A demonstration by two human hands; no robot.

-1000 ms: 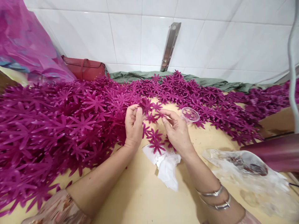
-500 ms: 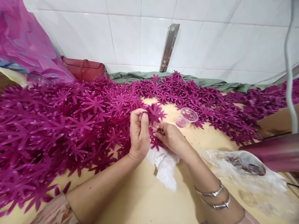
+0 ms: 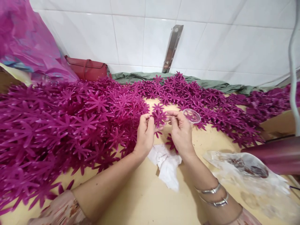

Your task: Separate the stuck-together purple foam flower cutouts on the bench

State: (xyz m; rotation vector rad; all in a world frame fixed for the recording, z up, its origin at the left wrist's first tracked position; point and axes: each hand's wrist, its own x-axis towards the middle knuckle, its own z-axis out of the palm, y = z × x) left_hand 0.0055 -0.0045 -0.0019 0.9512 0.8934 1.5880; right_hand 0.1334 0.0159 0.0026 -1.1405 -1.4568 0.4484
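Observation:
A magenta star-shaped flower piece (image 3: 159, 117) with narrow petals is stretched between my two hands above the table. My left hand (image 3: 145, 132) pinches its left side between thumb and fingers. At its right side, my right hand (image 3: 182, 132) has thumb and index finger closed on a petal edge. Another magenta flower piece (image 3: 170, 142) lies partly hidden behind my right hand. Just below the hands is a crumpled white cloth or tissue (image 3: 167, 167). A clear plastic cup (image 3: 192, 116) stands right behind my right hand, its lower part covered.
Big heaps of magenta flower pieces (image 3: 70, 125) cover the left and back of the yellowish table (image 3: 140, 193). A red handbag (image 3: 86, 69) and a pink plastic bag (image 3: 35, 40) are at the back left. Clear plastic bags (image 3: 248, 168) lie right, near a pale cable (image 3: 292, 75).
My right hand has moved right and slightly up, from below the flower piece to its right side. The flower piece now faces me more squarely, and the white cloth shows more.

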